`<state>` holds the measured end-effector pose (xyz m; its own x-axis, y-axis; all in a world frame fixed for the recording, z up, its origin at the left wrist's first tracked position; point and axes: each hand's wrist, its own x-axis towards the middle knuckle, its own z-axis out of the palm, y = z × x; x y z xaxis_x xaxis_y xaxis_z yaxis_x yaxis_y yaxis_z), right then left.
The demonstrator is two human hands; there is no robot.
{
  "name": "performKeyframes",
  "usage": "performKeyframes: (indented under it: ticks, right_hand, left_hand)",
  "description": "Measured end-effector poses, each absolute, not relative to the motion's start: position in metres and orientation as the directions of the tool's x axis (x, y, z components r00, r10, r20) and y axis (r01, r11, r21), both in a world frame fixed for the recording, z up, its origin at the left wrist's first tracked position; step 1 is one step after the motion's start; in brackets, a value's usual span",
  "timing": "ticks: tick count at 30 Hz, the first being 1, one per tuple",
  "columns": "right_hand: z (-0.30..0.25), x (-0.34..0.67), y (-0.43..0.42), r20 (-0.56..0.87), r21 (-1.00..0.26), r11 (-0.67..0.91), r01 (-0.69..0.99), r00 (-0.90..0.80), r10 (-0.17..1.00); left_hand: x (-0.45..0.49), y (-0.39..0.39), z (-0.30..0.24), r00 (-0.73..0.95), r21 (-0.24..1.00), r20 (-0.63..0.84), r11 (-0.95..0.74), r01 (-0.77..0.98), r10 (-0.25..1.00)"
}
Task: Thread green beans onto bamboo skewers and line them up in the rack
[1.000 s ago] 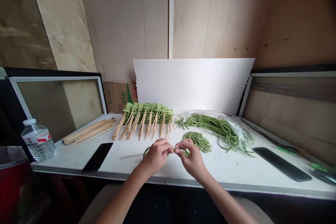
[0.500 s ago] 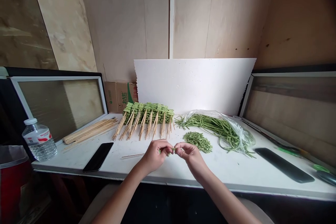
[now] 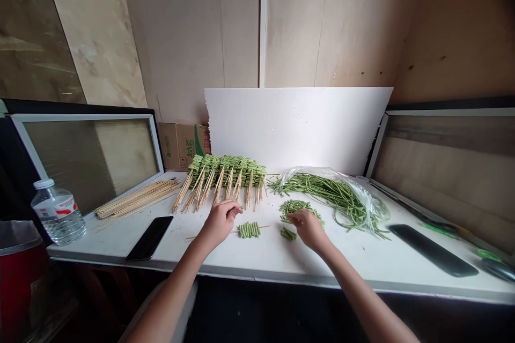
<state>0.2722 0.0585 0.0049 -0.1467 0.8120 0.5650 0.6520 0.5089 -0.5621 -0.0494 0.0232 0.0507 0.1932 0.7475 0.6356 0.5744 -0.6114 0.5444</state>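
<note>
My left hand (image 3: 220,221) is raised over the table with thumb and forefinger pinched, a small green bit of bean (image 3: 241,207) showing at the tips. Beside it on the table lies a row of cut green bean pieces (image 3: 249,230) threaded on a thin wooden skewer (image 3: 264,226). My right hand (image 3: 309,228) reaches down at the loose pile of cut bean pieces (image 3: 298,206), its fingers drawn together at the pile's near edge. What those fingertips hold is hidden. A few more cut pieces (image 3: 288,233) lie just below them.
Finished bean skewers (image 3: 229,169) are stacked at the back. Left are bare skewers (image 3: 137,198), a phone (image 3: 149,238) and a water bottle (image 3: 58,213). Long beans (image 3: 325,190) in a plastic bag (image 3: 372,209) and a dark flat object (image 3: 432,250) lie right.
My hands, together at the middle before, have parted. The left moved up and left; the right moved to the cut pile. The threaded bean row now shows on the table.
</note>
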Motion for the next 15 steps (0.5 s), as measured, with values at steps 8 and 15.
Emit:
performKeyframes:
  ticks: [8,15]
  right_hand:
    - [-0.009,0.259,0.051,0.602,-0.335,0.513,0.790,-0.240,0.762]
    - [-0.003,0.260,0.047,0.550,-0.324,0.456,0.829,-0.228,0.804]
  left_hand:
    - [-0.044,0.024,0.041,0.222,0.521,0.614,-0.600,0.607,0.758]
    - [-0.034,0.013,0.046,0.266,0.498,0.540,-0.558,0.664,0.799]
